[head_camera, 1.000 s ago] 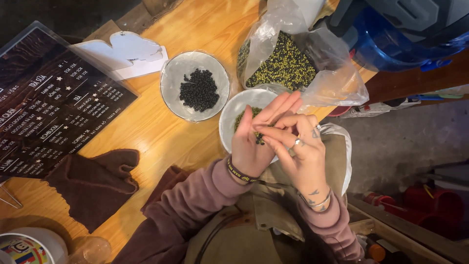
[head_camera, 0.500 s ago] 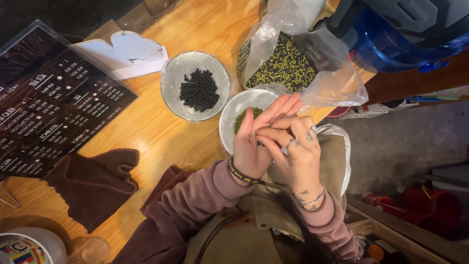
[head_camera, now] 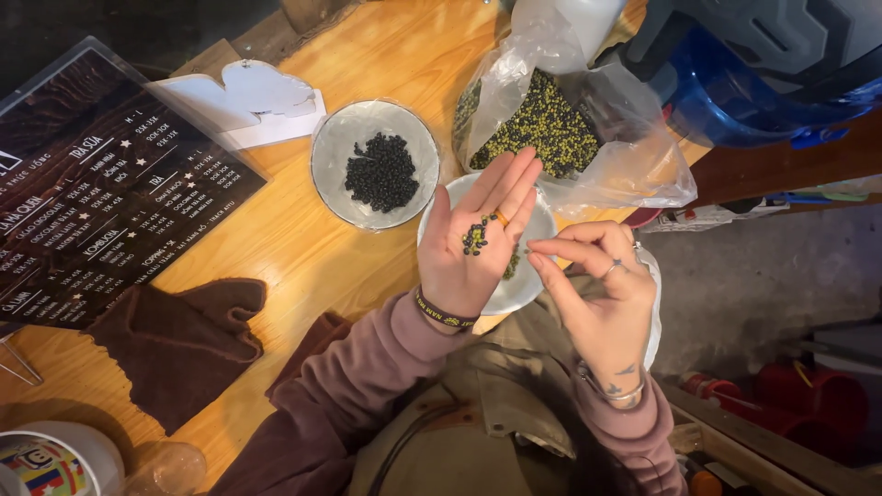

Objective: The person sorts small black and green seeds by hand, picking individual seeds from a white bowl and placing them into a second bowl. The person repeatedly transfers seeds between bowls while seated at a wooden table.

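A small cluster of dark and greenish beans (head_camera: 475,238) lay in the open palm of the person's left hand (head_camera: 478,243), held flat and face-up with fingers spread wide above a white bowl (head_camera: 533,280) at the edge of a wooden table (head_camera: 276,248). Half a second before, both hands had been pressed together over that bowl, hiding whatever lay between them; by this moment they had parted, and the beans were on show. The right hand (head_camera: 597,294) had drawn away to the side, its thumb and forefinger pinched narrowly together just beside the left palm; whether a bean sat between those fingertips could not be told. A few greenish beans showed in the white bowl beneath the left hand. The parting suggested the sorting had reached a point of picking through a palmful one bean at a time.

Just beyond the left fingertips sat a clear plastic bag (head_camera: 551,129) full of mixed yellow-green beans, its mouth slumped open. Beside it stood a second bowl (head_camera: 326,174) holding a heap of black beans (head_camera: 381,172). Farther left lay a dark menu board (head_camera: 101,202), a white card holder (head_camera: 248,96) and a pair of brown gloves (head_camera: 184,340).
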